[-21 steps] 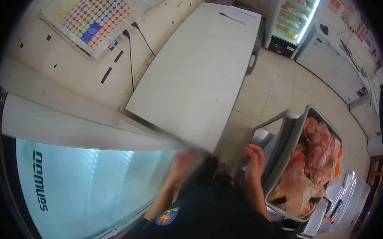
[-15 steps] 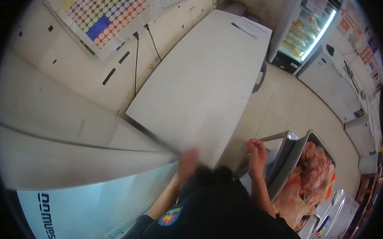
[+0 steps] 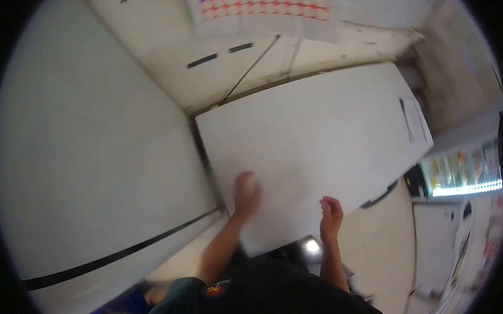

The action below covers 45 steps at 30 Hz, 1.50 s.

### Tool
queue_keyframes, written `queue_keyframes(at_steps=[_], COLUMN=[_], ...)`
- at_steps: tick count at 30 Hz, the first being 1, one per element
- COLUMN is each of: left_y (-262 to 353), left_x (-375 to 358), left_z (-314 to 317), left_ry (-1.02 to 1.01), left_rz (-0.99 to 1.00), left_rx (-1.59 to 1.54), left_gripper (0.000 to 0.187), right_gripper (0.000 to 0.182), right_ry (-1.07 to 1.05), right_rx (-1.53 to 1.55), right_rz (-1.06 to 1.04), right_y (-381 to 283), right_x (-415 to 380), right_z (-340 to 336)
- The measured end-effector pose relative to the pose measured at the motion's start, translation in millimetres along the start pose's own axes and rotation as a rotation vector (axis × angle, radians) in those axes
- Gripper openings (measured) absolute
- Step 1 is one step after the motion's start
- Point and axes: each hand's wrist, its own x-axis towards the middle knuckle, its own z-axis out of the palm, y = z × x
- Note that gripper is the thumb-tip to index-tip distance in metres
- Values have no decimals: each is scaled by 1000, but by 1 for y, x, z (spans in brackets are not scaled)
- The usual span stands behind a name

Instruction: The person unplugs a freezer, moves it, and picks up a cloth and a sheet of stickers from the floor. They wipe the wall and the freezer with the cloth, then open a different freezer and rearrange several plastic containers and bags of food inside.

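Observation:
My left hand [image 3: 247, 195] is over the near left part of a white chest freezer lid [image 3: 317, 138]. Motion smears its fingers, and nothing shows in it. My right hand [image 3: 331, 214] hangs above the lid's front edge, its fingers loosely curled and apart from the thumb, with nothing in them. A dark handle [image 3: 380, 194] sticks out from the freezer's front, to the right of that hand. Sheets of paper [image 3: 415, 121] lie at the lid's far right end.
A tall pale refrigerator [image 3: 96, 146] stands close on the left. Behind the chest freezer is a stained wall with a poster [image 3: 265, 6] and a hanging cable [image 3: 248, 71]. To the right are a lit display cooler [image 3: 465, 169], a white cabinet [image 3: 440, 244] and tiled floor [image 3: 371, 247].
My view has swung right and closer to the chest freezer. Both hands now overlap its lid. The tub of raw meat and the blue refrigerator panel have left the view.

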Motion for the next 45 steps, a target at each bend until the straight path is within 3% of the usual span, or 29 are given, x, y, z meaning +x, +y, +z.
queue_keyframes(at_steps=[4,8,13,15,18,19,20,22,24,28,36,38,45], left_y=[-33,-60,-87,-83,-93,-96,-99,-102,-103,-108,-110,-110,-107], left_x=[52,95,114,117,121,120,120,122,122,121,120,122,122], left_z=[20,27,41,41,46,46,46,46,47,49,51,49,49], left_ry=[179,318,346,226,176,180,113,43,19,-32,-53,-34,-34], left_rz=[-39,-9,-33,-76,-149,-179,-171,-180,-216,-206,-234,-233,-260], left_rx=[52,229,288,410,450,449,456,462,473,443,477,477,501], left_gripper=[40,45,50,55,60,60,63,65,69,69,71,71,68], right_gripper=[16,16,19,21,26,30,41,61,66,47,44,44,41], right_ry=[-355,-516,-544,-551,-371,-232,-128,114,185,218,313,359,407], right_rx=[-222,-337,-323,-329,-359,-360,-338,-444,-364,-148,-44,-290,-453], right_rz=[-114,-294,-372,-375,-478,-597,-555,-779,-871,-1142,-1090,-1120,-1205], right_y=[-30,-68,-88,-99,-91,-88,-88,-82,-106,-155,-195,-205,-222], right_x=[100,172,232,259,307,325,339,386,411,448,481,479,474], right_z=[43,100,184,221,274,289,299,311,321,330,292,285,284])
